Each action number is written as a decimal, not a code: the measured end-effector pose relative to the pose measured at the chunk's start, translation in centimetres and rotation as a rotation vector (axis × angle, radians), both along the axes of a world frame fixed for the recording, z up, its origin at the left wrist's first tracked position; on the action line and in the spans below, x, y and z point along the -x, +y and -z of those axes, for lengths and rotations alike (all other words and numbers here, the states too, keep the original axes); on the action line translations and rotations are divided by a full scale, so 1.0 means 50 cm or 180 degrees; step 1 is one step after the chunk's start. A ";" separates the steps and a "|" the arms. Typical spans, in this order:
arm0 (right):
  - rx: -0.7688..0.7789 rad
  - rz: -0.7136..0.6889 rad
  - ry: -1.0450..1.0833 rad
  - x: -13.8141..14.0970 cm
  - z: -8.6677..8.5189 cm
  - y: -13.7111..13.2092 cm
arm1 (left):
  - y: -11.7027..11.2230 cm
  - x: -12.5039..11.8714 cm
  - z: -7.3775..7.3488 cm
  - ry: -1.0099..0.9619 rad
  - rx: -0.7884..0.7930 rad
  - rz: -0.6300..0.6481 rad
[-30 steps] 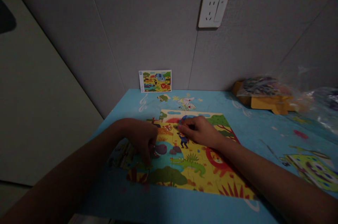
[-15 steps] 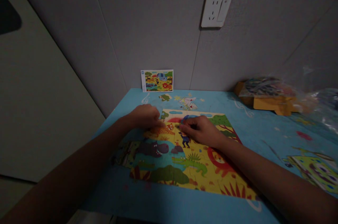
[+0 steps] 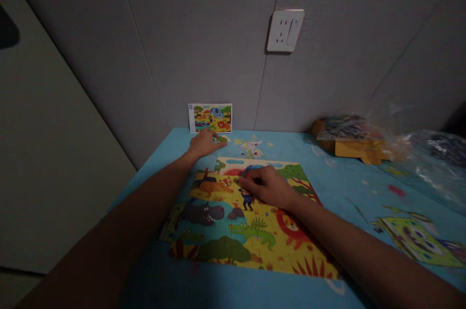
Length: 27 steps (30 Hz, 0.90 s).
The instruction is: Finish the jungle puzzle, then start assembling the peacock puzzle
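A jigsaw puzzle (image 3: 255, 250) of cartoon animals lies flat on the blue table, with a hippo, a leopard, a crocodile and a lion on it. At its top left corner the blue tabletop shows. My left hand (image 3: 203, 144) is beyond that corner, thumb and fingers apart around a small green shape (image 3: 220, 139) that looks like a puzzle piece. Whether the fingers touch it I cannot tell. My right hand (image 3: 269, 186) rests on the upper middle of the puzzle, thumb and forefinger curled together by the red sun; anything between them is hidden.
A picture card (image 3: 213, 118) with the same animal scene leans on the grey wall. A yellow box (image 3: 349, 148) and clear plastic wrapping (image 3: 429, 158) lie at the back right. Cartoon figures are printed on the table cover (image 3: 338, 187). A wall socket (image 3: 286, 30) is above.
My left hand has moved from the puzzle's upper left edge to the green shape behind it, and its fingers have opened. My right hand stays in place on the puzzle. The view has shifted slightly.
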State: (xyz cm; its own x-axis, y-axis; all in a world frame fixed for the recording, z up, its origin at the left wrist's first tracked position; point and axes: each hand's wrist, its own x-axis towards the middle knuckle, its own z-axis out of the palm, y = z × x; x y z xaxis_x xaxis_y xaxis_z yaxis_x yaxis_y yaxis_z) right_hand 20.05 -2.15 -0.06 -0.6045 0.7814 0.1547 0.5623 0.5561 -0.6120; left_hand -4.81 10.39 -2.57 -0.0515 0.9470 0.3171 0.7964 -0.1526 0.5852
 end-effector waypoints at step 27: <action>-0.0052 -0.0030 0.0002 -0.010 0.012 0.010 | -0.156 0.039 -0.044 0.0851 0.0674 0.0276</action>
